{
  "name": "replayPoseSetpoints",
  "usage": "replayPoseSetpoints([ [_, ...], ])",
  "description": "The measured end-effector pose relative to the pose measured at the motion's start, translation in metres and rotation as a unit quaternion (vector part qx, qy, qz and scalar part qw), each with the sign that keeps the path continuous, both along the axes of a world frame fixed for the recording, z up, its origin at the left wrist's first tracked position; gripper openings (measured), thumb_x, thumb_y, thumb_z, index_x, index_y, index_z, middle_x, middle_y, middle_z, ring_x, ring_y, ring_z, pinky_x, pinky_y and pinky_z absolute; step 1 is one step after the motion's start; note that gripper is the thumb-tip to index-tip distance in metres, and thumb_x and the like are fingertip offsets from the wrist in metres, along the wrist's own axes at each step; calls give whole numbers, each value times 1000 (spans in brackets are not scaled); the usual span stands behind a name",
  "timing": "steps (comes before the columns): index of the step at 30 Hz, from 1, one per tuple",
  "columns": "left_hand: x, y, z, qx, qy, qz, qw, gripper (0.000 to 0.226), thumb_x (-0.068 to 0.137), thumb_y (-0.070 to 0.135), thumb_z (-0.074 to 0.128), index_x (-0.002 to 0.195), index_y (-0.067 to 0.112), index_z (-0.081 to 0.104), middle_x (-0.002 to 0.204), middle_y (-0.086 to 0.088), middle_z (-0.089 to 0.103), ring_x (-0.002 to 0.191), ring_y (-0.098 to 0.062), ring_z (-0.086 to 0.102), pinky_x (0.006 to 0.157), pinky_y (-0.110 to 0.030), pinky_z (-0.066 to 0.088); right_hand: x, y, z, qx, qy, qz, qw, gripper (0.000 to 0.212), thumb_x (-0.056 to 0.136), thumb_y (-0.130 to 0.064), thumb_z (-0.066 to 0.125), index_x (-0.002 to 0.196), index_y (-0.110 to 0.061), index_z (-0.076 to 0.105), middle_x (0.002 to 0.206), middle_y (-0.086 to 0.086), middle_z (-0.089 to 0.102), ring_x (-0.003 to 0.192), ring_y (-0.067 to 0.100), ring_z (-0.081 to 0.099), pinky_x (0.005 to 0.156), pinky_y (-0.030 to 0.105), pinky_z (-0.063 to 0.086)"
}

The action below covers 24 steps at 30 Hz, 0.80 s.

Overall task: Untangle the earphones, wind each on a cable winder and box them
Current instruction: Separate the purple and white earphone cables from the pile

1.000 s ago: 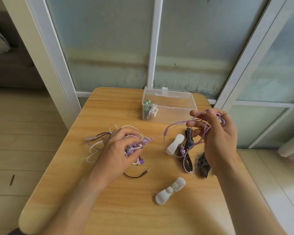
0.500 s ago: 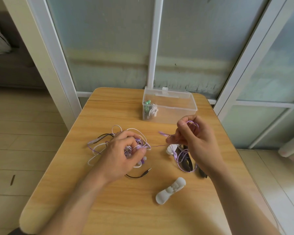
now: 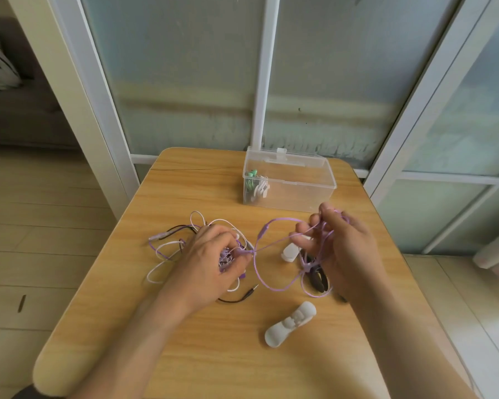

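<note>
Your left hand [image 3: 211,263] rests on the tangle [image 3: 185,249] of white, purple and dark earphone leads at the worktop's [image 3: 185,355] left centre, its fingers curled and pinching the purple cable [image 3: 280,221] where it leaves the knot. Your right hand [image 3: 346,254] is raised just right of centre, fingers curled around the same cable, which runs between the two hands and loops down onto the worktop. A white winder [image 3: 291,323] lies near the front edge; a second white winder [image 3: 290,251] and a dark winder [image 3: 317,279] lie under the right hand. The clear box [image 3: 300,194], lid open, stands at the far edge, holding wound earphones [image 3: 257,187] in its left end.
</note>
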<state>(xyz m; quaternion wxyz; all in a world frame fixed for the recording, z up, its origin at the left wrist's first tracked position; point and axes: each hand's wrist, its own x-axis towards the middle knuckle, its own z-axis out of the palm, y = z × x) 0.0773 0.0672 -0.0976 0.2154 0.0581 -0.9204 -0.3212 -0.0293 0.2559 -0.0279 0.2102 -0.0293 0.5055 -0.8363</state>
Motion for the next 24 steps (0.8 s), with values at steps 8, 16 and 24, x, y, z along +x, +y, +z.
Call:
replayPoseSetpoints([
  [8,2,-1,9,105,1,-6,994,32,72,50,59,64,20,53,108,17,61,107,-2,58,91,-33,46,11,-13,-13,136,44,70,987,12,97,-12,60,86,-12,62,67,6,49,49,18,42,46,28,38],
  [16,4,1,9,85,-12,-47,995,29,67,43,74,61,32,48,113,21,60,111,-4,57,92,-25,42,29,-14,-22,384,377,253,804,24,80,-46,80,89,-25,71,64,-4,66,56,8,54,56,20,43],
  [24,11,-4,13,79,-85,-69,991,21,71,33,86,70,26,66,122,25,57,121,19,39,93,-1,26,17,-13,-35,428,504,230,714,8,95,-23,67,98,-25,74,85,-11,62,75,11,57,69,25,45],
])
